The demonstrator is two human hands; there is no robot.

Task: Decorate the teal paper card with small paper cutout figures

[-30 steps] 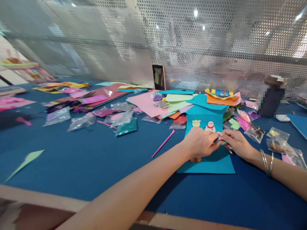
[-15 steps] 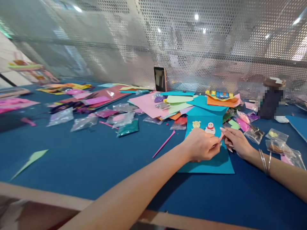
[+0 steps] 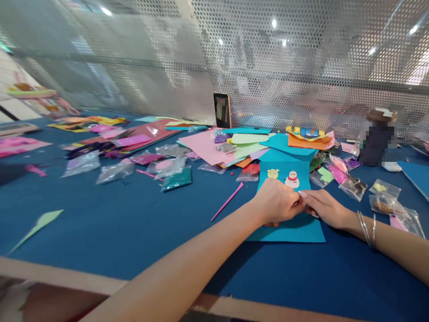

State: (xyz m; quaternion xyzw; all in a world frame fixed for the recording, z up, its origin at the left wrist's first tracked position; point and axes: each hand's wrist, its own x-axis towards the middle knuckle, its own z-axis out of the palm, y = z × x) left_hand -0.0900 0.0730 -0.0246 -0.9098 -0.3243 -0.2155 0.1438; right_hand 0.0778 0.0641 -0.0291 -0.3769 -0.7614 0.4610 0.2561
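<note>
My left hand (image 3: 276,201) is curled closed over a blue paper sheet (image 3: 308,230). Its fingertips meet those of my right hand (image 3: 323,206), which is pinched and wears silver bracelets at the wrist. A small pink piece, seemingly modelling clay, is between the fingers of both hands, now almost wholly hidden. On the sheet's upper part are a snowman figure (image 3: 292,180) with a red scarf and a yellow animal head (image 3: 272,173), partly behind my left hand. Something brownish (image 3: 272,224) peeks out beneath my left hand.
Left of the sheet lies a pink plastic stick (image 3: 227,201). Clay bags, including a teal one (image 3: 177,180), and coloured paper (image 3: 208,145) spread across the table. A phone (image 3: 222,110) leans against the perforated metal wall. At the right stands a dark lidded cup (image 3: 377,145).
My hands have come closer until their fingertips meet, and the pink piece that showed between them is now covered. The view has shifted slightly.
</note>
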